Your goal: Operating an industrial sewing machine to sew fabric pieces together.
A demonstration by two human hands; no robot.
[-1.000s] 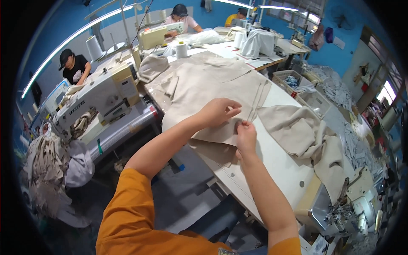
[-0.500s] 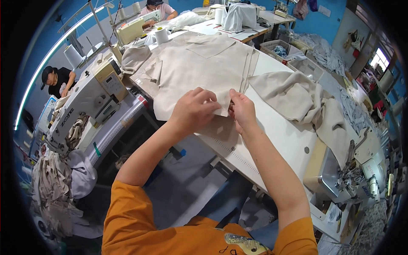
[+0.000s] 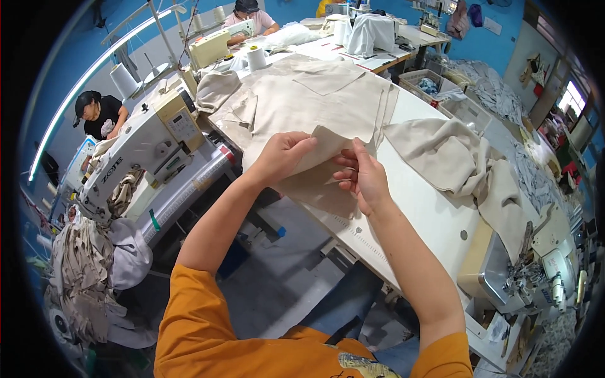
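Note:
A stack of beige fabric pieces (image 3: pixel 315 94) lies on the white table in front of me; the top one has a V-shaped edge at its far side. My left hand (image 3: pixel 285 154) pinches the near edge of the top fabric piece, thumb on top, and holds it raised. Beside it, my right hand (image 3: pixel 364 176) has its thumb and forefinger at the lifted corner, the other fingers loosely curled. Under the raised edge, more beige fabric hangs over the table's front edge. Right of the stack, a crumpled beige fabric piece (image 3: pixel 435 151) rests on the table.
To my left stands a white sewing machine (image 3: pixel 129 154), with a heap of beige cloth (image 3: pixel 82 271) below. Another machine with a metal bed (image 3: pixel 495 264) is at the right. Two people work at machines beyond. Plastic crates (image 3: pixel 466 114) stand past the table (image 3: pixel 435 217).
My left hand has shifted from resting curled on the fabric to pinching its near edge, which is now lifted and folded up. My right fingers have spread somewhat. The whole view has shifted slightly.

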